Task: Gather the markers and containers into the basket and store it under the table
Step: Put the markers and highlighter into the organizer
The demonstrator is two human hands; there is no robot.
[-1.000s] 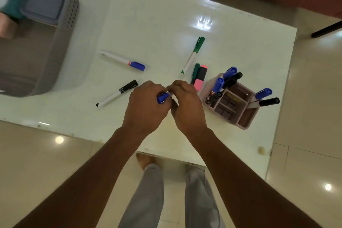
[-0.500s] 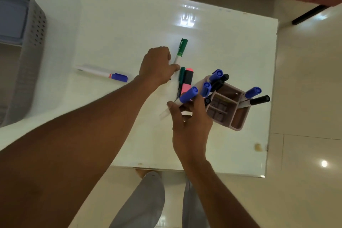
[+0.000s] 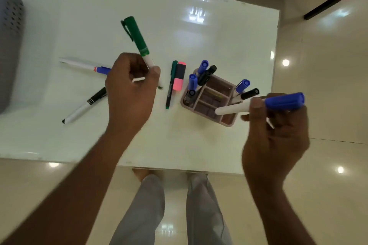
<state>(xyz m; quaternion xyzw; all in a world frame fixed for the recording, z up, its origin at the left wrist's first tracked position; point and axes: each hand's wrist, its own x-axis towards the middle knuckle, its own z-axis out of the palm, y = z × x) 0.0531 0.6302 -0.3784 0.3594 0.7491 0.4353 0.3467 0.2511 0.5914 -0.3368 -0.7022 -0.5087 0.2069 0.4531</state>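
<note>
Early stage: left hand [image 3: 130,93] grips green marker [image 3: 137,41], right hand [image 3: 275,125] pinches blue marker [image 3: 262,104]. Between the hands the organizer [image 3: 209,101] sits unpacked; basket [image 3: 10,45] far left of left hand, nothing stored.

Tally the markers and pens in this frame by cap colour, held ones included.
Blue-capped markers: 5, one in the right hand, one loose on the white table, three in the pink organiser
Black-capped markers: 3, two in the organiser
Green-capped markers or pens: 2, one in the left hand
Pink highlighter: 1
Total: 11

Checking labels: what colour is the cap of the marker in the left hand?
Green cap, white barrel, held in the left hand; head view.
</note>
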